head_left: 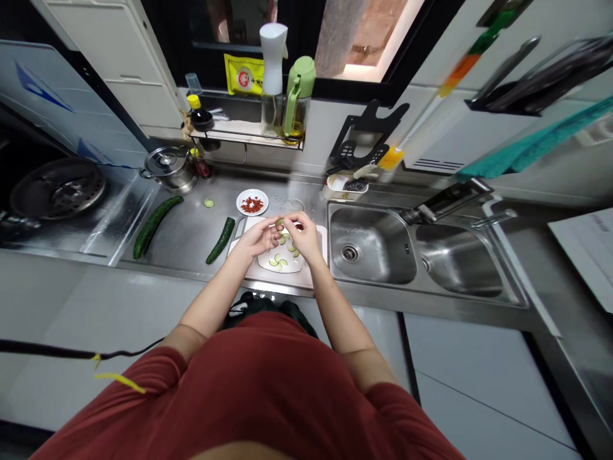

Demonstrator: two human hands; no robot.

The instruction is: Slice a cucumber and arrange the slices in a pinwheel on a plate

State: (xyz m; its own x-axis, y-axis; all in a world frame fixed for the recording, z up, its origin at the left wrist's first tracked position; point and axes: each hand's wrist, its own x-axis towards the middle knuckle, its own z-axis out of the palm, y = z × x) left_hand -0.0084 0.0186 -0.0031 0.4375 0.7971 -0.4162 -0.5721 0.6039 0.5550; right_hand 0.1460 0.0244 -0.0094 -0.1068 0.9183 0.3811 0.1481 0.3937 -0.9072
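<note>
Both hands meet above a white plate (280, 262) on a pale cutting board (313, 281). Between the fingertips is a small green piece that looks like cucumber (280, 222). My left hand (260, 237) pinches it at thumb and forefinger, its other fingers loosely curled. From the other side, my right hand (302, 237) holds it too, fingers pressed together. Curved cucumber slices (278, 261) are arranged in small groups on the plate. Left of the board lies a cut cucumber (221, 241). Behind my left hand stands a small dish (252, 202) of red pieces.
A whole cucumber (156, 227), a slice (208, 203) and a lidded pot (171, 169) are on the steel counter at left. A double sink (373, 246) is at right, with a faucet (450, 199). Bottles (297, 102) stand on a shelf behind.
</note>
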